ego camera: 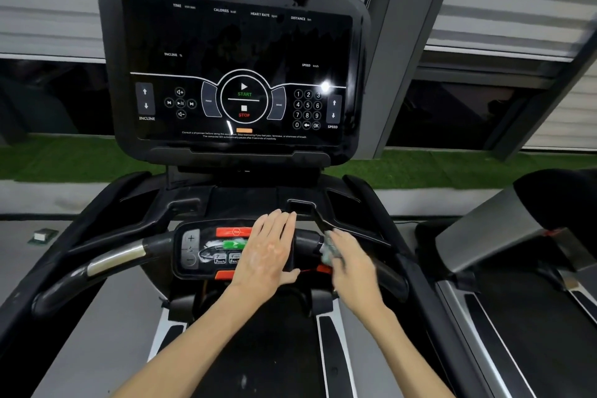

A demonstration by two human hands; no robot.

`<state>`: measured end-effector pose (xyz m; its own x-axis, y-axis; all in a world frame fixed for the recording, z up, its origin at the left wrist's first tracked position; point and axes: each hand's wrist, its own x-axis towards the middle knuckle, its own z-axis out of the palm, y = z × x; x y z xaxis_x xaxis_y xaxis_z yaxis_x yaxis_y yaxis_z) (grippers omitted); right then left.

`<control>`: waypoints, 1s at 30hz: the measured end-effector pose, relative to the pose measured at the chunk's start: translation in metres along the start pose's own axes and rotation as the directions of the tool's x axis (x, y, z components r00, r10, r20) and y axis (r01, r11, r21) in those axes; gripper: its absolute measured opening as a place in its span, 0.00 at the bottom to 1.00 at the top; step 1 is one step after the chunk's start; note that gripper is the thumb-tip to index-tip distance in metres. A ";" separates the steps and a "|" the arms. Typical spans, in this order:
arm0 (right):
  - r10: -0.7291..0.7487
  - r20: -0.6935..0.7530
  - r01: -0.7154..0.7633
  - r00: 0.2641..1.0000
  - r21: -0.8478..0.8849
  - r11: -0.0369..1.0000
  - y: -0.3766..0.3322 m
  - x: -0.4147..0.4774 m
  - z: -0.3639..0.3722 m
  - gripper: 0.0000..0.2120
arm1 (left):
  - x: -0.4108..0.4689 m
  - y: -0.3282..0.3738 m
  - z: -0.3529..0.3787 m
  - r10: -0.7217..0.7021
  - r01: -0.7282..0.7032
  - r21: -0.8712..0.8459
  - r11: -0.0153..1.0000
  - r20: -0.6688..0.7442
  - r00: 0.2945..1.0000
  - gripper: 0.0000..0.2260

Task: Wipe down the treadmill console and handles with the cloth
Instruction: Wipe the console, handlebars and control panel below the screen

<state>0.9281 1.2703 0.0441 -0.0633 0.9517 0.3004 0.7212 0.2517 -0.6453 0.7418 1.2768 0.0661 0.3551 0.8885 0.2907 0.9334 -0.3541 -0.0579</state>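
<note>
At the far left we see the curved black handle with a chrome grip (113,260), which runs in to the small black control panel with red and green buttons (200,252) below the tall dark console screen (239,68). Our left hand (268,252) lies flat on that panel, fingers straight and together. Just right of it, our right hand (352,263), blurred, curls around a pale greenish cloth (331,247) pressed against the black right handle (307,241). A neighbouring treadmill (484,236) stands farther right.

A pale, blurred cloth (330,249) is held against the black right handle (308,241) at lower centre, below the dark upright console (239,64) at upper centre.
</note>
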 end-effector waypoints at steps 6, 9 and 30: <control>-0.214 0.125 0.218 0.969 -0.017 0.976 -0.020 0.004 0.011 0.30 | 0.000 -0.001 -0.002 0.003 -0.003 -0.003 1.000 0.000 1.000 0.47; -0.070 0.050 0.072 0.996 -0.044 0.996 0.018 -0.009 -0.009 0.31 | 0.000 0.000 -0.003 -0.011 0.011 0.023 1.000 0.012 1.000 0.49; 0.083 0.048 -0.082 0.995 -0.018 0.996 0.024 -0.003 -0.027 0.23 | 0.000 0.004 -0.003 -0.021 0.020 0.024 1.000 0.017 1.000 0.50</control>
<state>0.9643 1.2682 0.0468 -0.0366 0.9766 0.2122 0.7362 0.1699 -0.6551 0.7450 1.2745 0.0688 0.3365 0.9003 0.2760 0.9414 -0.3288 -0.0750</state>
